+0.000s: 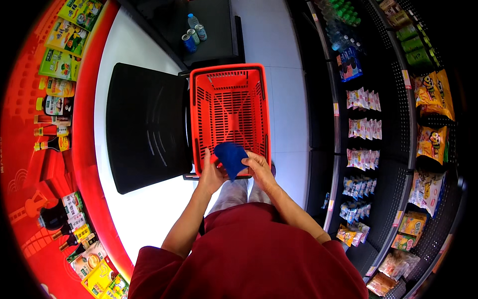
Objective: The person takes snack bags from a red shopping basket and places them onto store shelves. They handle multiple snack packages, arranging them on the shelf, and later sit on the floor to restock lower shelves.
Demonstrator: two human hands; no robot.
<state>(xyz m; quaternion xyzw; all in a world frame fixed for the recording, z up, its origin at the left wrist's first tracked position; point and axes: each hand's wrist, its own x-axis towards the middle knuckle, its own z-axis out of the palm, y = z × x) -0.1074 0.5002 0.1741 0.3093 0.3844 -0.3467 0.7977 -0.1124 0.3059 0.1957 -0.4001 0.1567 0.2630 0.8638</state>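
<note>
A small dark blue cloth (232, 159) hangs in front of me, over the near end of a red plastic shopping basket (202, 112). My right hand (259, 169) pinches its right edge between thumb and fingers. On the other side, my left hand (213, 175) is against the cloth's lower left side, one finger pointing up and apart from it. The cloth hides part of that hand, so its grip cannot be made out. Slotted walls and a ribbed floor show inside the basket, and dark handles lie along its sides.
Left of the basket is a black chair back or panel (145, 127). Several drink cans and a bottle (193, 20) stand on a black surface (216, 45) ahead. Shelves on the right hold snack packets (360, 128). A red wall display (86, 149) runs along the left.
</note>
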